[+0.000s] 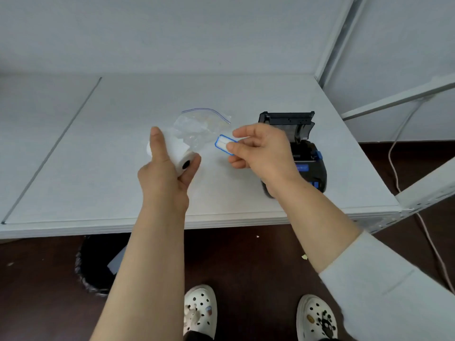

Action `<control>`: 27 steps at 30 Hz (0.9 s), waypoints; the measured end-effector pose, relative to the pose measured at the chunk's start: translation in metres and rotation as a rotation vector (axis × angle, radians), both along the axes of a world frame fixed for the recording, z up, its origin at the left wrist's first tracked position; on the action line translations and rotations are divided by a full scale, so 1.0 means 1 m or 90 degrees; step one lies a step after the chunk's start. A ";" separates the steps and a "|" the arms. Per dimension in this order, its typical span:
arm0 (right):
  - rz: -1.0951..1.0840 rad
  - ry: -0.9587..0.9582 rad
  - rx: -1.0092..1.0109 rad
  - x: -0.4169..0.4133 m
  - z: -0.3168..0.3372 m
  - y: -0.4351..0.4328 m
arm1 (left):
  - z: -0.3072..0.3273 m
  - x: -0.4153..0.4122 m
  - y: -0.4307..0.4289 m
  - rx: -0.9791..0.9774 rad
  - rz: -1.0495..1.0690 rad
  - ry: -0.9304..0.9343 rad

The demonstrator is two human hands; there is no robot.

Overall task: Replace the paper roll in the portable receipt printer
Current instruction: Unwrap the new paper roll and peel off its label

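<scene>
My left hand (167, 168) holds the white paper roll (176, 153) above the desk (98, 156), grip clamped around it, dark core facing me. My right hand (261, 151) pinches a small blue-bordered label (222, 143) between thumb and fingertips. Receipt printer (302, 153) sits on the desk behind my right hand, lid raised. Clear zip bag (202, 126) lies beyond the roll.

- We see a white table (98, 148) beneath the hands, a pale wall (172, 33) beyond them.
- Right of them, we see a white shelf frame (332, 40); below, dark floor (246, 262).
</scene>
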State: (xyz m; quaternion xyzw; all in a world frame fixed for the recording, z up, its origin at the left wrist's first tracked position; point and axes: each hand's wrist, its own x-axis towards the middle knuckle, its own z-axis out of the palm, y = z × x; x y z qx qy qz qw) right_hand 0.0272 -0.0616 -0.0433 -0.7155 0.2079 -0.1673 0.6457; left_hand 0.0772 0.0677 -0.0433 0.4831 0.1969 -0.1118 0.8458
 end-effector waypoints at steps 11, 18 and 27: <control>0.074 0.131 -0.167 0.103 -0.018 0.039 | -0.014 0.026 0.023 -0.106 0.112 0.033; 0.080 0.210 -0.383 0.124 -0.043 0.051 | -0.021 0.031 0.026 -0.146 0.093 0.052; 0.154 0.294 -0.628 0.120 -0.038 0.054 | -0.021 0.028 0.025 -0.141 0.093 0.070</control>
